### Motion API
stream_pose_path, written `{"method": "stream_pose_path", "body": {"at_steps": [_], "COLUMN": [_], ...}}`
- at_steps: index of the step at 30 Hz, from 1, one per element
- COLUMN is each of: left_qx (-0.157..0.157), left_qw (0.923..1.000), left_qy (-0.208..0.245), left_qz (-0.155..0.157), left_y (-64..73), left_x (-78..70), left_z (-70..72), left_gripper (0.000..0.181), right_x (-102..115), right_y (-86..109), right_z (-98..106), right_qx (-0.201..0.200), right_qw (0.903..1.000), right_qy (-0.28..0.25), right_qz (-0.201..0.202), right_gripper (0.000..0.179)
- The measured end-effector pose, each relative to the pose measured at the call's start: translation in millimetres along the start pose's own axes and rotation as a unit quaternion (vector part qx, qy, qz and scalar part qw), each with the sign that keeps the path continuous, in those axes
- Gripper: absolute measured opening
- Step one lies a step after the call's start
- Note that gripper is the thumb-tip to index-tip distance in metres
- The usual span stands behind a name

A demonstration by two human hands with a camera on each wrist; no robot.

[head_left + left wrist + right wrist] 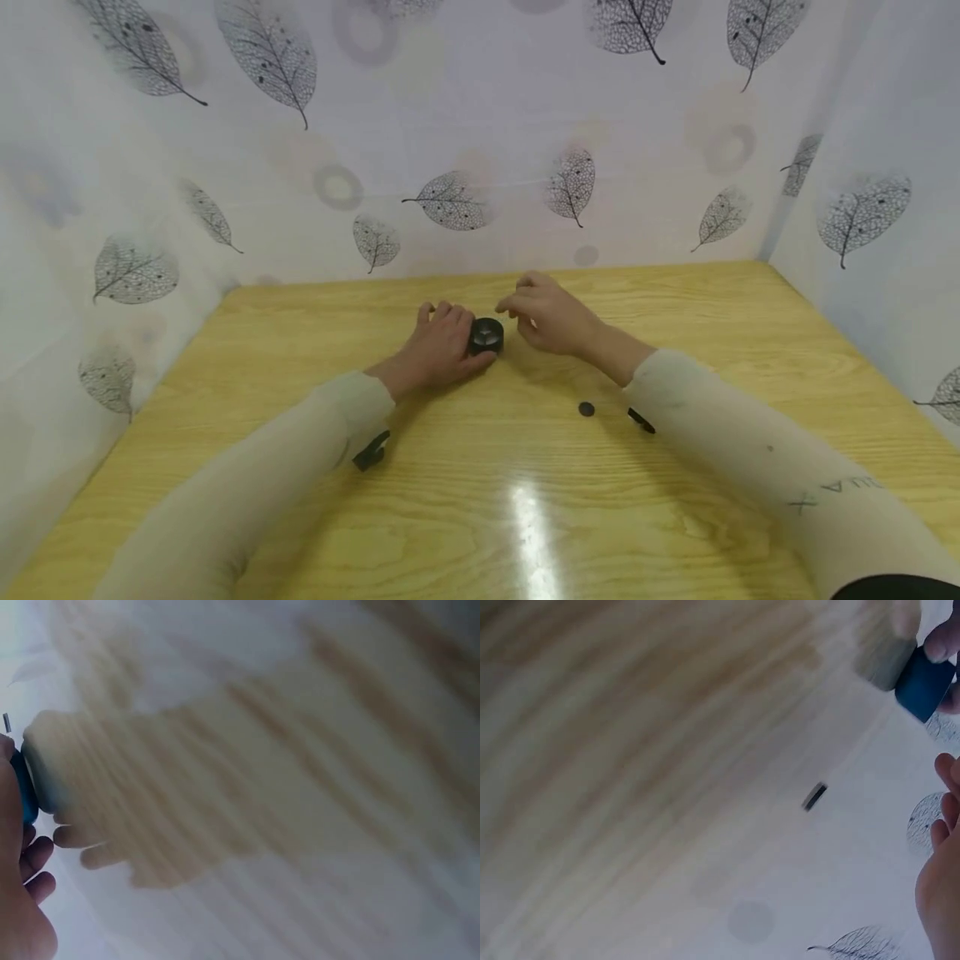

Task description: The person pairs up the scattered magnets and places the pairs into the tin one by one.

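My left hand (442, 343) grips a short, round black case (487, 335) standing on the table, with the thumb along its near side and the fingers at its far side. Silvery marks show on the case's top. In the right wrist view the side of the case (925, 684) looks dark blue, between the left hand's fingers. Just to the right of it, my right hand (551, 315) hovers above the table, its fingers loosely bent and nothing visible in them. Nearer to me lies a small, flat black disc (587, 409), seen edge-on as a dark disc (815, 796) in the right wrist view.
The glossy wooden table (450, 533) carries a bright light reflection near its front. White cloth with grey leaf prints (452, 202) hangs behind and along both sides. Black wrist-worn devices show under the left sleeve (292, 483) and the right sleeve (750, 450).
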State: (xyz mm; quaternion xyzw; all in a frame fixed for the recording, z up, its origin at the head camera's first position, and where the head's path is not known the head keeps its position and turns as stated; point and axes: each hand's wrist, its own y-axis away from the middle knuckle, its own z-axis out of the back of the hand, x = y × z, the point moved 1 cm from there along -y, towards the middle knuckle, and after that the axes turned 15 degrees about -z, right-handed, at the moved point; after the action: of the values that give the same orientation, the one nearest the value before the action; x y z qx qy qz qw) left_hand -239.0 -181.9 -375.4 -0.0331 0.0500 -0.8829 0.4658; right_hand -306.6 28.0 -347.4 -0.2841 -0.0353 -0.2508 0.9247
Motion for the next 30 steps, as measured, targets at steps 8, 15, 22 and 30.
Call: {"method": "stream_pose_path", "body": {"at_steps": [8, 15, 22, 30], "left_qx": [-0.02, -0.074, -0.171, -0.162], "left_qw": [0.999, 0.9972, 0.9819, 0.9766], "left_qy": [0.019, 0.009, -0.024, -0.054], "left_qz": [0.034, 0.01, -0.078, -0.13], "left_y": [-1.3, -6.0, -12.6, -20.5], "left_x": [-0.2, -7.7, -28.6, -51.1], "left_z": [5.3, 6.7, 9.2, 9.0], "left_gripper": [0.095, 0.081, 0.059, 0.052], "right_x": [-29, -43, -46, -50], "right_y": [18.5, 26.6, 29.5, 34.6], "right_z": [18, 22, 17, 15], "right_qx": [0.036, 0.12, 0.161, 0.141], "right_qw": [0.9919, 0.9711, 0.9657, 0.9742], "right_qy": [0.089, 0.163, 0.143, 0.142], "right_qz": [-0.084, -0.127, -0.145, -0.104], "right_gripper": [0.031, 0.024, 0.023, 0.01]}}
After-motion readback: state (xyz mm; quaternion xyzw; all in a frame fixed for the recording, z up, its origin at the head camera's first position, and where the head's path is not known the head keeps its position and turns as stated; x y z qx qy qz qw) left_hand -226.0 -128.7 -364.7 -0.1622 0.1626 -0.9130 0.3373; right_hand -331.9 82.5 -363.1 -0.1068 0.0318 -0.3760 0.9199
